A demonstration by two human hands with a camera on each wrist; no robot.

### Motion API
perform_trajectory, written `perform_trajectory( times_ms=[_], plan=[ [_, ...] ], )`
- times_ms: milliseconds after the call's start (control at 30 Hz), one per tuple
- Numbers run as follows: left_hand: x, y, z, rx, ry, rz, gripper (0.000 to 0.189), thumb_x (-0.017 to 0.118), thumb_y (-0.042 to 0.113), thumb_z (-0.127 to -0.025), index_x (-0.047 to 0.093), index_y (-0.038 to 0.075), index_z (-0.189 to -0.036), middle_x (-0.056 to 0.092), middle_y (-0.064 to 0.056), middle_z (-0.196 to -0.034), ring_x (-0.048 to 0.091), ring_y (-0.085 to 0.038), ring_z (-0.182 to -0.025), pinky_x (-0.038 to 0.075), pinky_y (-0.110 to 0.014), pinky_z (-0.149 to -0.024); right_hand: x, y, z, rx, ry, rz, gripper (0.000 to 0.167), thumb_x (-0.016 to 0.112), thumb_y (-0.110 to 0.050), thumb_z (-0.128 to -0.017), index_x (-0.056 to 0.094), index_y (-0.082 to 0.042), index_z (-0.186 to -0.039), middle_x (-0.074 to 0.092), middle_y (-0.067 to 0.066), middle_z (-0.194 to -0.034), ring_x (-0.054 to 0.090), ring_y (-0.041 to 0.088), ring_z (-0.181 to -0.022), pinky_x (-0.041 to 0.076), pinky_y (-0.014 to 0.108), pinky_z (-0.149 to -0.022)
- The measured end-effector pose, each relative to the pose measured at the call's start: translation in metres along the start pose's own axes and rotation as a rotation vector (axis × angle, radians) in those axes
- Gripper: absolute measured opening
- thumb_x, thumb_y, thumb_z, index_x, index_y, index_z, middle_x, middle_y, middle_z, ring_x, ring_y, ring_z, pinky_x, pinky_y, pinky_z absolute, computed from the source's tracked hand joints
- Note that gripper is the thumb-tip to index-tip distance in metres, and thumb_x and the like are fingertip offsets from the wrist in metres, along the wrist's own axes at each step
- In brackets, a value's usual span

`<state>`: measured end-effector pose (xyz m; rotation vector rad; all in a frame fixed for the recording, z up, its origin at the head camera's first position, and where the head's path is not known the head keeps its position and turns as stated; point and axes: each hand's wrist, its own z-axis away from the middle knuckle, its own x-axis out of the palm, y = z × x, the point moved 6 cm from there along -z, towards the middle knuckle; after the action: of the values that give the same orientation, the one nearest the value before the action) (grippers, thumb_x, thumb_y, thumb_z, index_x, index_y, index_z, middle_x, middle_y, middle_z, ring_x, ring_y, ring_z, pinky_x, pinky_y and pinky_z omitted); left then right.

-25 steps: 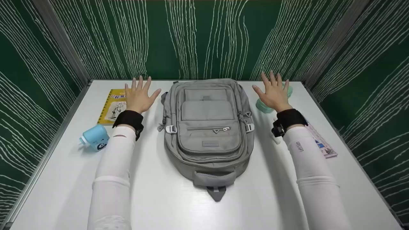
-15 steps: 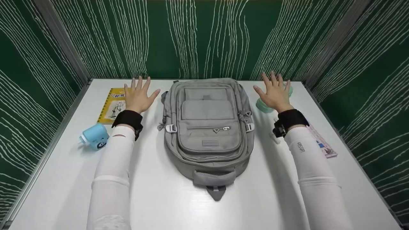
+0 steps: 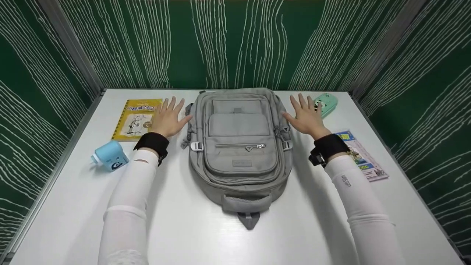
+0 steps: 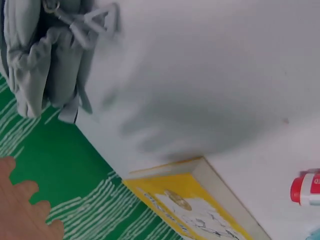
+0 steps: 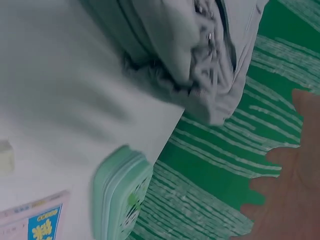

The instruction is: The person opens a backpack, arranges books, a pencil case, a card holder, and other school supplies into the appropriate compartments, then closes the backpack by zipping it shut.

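Note:
A grey backpack (image 3: 241,127) lies flat in the middle of the table, front pocket up and top handle toward me. Above the table on its left side is my left hand (image 3: 168,119), fingers spread and holding nothing. The thumb reaches near the bag's side; whether it touches cannot be told. My right hand (image 3: 306,117) hangs at the other side, fingers likewise spread, its thumb overlapping the bag's edge in the head view. In the left wrist view, the hand (image 4: 22,210) is apart from the bag's side (image 4: 45,60). The right wrist view shows the hand (image 5: 290,185) holding nothing.
On the left lie a yellow book (image 3: 134,123) and a light blue panda-print bottle (image 3: 111,156). A red-capped white item (image 4: 307,189) is near them. Rightward are a green pencil case (image 3: 327,105), a colourful booklet (image 3: 362,158) and a small pale block (image 5: 6,157).
Both hands have moved inward toward the backpack, the left one rightward and slightly down, the right one leftward. More of the book, pencil case and booklet shows now. The backpack stays put.

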<state>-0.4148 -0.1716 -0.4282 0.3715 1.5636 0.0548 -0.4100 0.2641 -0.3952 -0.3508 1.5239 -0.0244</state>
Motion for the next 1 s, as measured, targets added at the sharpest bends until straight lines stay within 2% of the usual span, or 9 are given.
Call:
perform_trajectory(
  times_ms=[167,300,467,700,833,1000],
  plan=[
    [0.016,0.015,0.001,0.062,-0.044,-0.024,0.077,0.038,0.059,-0.106,0.018,0.015,-0.165,0.012,-0.020,-0.173,0.006,-0.041,-0.162,0.003,-0.057,-0.133,0.018,-0.023,0.016,-0.034,-0.080,0.007,0.081,0.040,-0.053,-0.107,0.007,-0.008,-0.166,-0.001,0.025,-0.172,-0.005,0.051,-0.159,-0.010,0.073,-0.123],
    [0.026,0.028,0.003,0.100,-0.046,-0.034,0.077,0.042,0.058,-0.105,0.024,0.012,-0.164,0.015,-0.019,-0.173,0.010,-0.041,-0.162,0.005,-0.057,-0.133,0.036,-0.043,0.033,-0.068,-0.132,-0.004,0.086,0.047,-0.054,-0.105,0.008,-0.007,-0.165,0.001,0.026,-0.172,-0.003,0.051,-0.159,-0.009,0.073,-0.124],
    [0.035,0.039,0.005,0.129,-0.040,-0.055,0.076,0.045,0.057,-0.104,0.028,0.011,-0.163,0.021,-0.019,-0.171,0.014,-0.040,-0.161,0.009,-0.058,-0.132,0.059,-0.067,0.059,-0.121,-0.159,0.009,0.088,0.055,-0.055,-0.101,0.017,-0.007,-0.165,0.010,0.026,-0.172,0.004,0.053,-0.158,-0.002,0.074,-0.124],
    [0.047,0.038,0.005,0.122,-0.079,-0.073,0.076,0.043,0.058,-0.104,0.026,0.013,-0.163,0.019,-0.019,-0.172,0.012,-0.040,-0.161,0.006,-0.057,-0.132,0.082,-0.090,0.090,-0.189,-0.253,0.022,0.087,0.057,-0.057,-0.099,0.022,-0.010,-0.164,0.014,0.026,-0.171,0.009,0.056,-0.156,0.006,0.080,-0.120],
    [0.048,0.036,0.006,0.118,-0.069,-0.074,0.076,0.043,0.058,-0.104,0.030,0.012,-0.162,0.021,-0.020,-0.171,0.014,-0.040,-0.161,0.008,-0.059,-0.132,0.089,-0.094,0.095,-0.194,-0.280,0.007,0.086,0.057,-0.058,-0.099,0.023,-0.012,-0.164,0.013,0.024,-0.172,0.009,0.057,-0.156,0.006,0.082,-0.119],
    [0.052,0.035,0.010,0.130,-0.064,-0.082,0.076,0.043,0.060,-0.103,0.034,0.011,-0.161,0.029,-0.020,-0.168,0.019,-0.039,-0.160,0.009,-0.060,-0.131,0.090,-0.091,0.094,-0.197,-0.267,0.018,0.085,0.059,-0.058,-0.098,0.027,-0.012,-0.163,0.017,0.024,-0.171,0.011,0.057,-0.156,0.008,0.083,-0.117]
  ],
)
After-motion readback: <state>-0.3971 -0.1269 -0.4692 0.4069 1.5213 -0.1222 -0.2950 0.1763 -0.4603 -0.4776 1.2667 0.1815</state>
